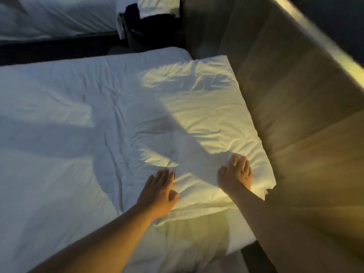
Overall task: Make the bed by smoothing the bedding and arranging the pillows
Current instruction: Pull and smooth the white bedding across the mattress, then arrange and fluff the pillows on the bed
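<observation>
the white duvet (59,119) covers the bed, wrinkled. beside it the wooden headboard (295,107) rises. the white pillow (199,107) lies flat at the head end, against the headboard. my left hand (159,192) presses its near edge with flat fingers; my right hand (236,172) presses its near corner, fingers straight, gripping nothing.

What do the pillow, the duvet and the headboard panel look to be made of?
The pillow looks like matte white woven fabric, probably cotton, over soft filling: it creases finely and dents under the right hand. The duvet looks like similar matte white cloth, padded, with broad soft wrinkles. The headboard panel looks like wood or wood-look laminate, smooth with a low sheen and streaky brown grain.
</observation>
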### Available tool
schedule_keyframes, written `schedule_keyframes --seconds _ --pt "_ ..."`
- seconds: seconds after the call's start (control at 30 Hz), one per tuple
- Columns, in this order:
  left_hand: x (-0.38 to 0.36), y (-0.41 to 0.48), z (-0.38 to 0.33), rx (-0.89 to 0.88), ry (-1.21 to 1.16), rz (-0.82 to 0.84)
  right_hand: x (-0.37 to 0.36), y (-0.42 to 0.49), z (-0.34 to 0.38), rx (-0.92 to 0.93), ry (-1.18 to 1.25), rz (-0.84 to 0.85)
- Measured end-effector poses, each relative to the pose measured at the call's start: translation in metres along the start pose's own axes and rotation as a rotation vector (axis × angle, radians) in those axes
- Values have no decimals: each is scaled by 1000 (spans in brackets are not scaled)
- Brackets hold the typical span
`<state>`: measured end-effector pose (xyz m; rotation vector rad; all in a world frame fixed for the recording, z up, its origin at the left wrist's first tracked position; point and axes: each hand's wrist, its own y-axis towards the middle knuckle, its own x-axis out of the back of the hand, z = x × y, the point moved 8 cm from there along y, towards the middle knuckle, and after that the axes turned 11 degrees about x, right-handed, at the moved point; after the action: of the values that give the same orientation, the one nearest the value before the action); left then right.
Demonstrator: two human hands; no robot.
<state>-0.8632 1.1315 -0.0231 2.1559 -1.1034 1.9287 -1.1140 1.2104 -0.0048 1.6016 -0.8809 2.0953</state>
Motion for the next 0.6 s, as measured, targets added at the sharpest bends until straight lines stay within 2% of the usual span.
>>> schedule_keyframes --seconds 0.07,0.2,0.33,0.43,0.6 --pt "6 -20 15 71 -136 118 5 -18 23 61 19 45" --pt "19 -86 74 327 -448 329 11 -52 85 247 74 158" --pt "34 -174 170 627 -614 249 1 -89 175 542 81 326" --pt "32 -251 240 752 -625 176 -18 -134 248 771 30 473" --pt "8 -392 328 1089 -833 -2 -48 -210 340 957 -115 647"
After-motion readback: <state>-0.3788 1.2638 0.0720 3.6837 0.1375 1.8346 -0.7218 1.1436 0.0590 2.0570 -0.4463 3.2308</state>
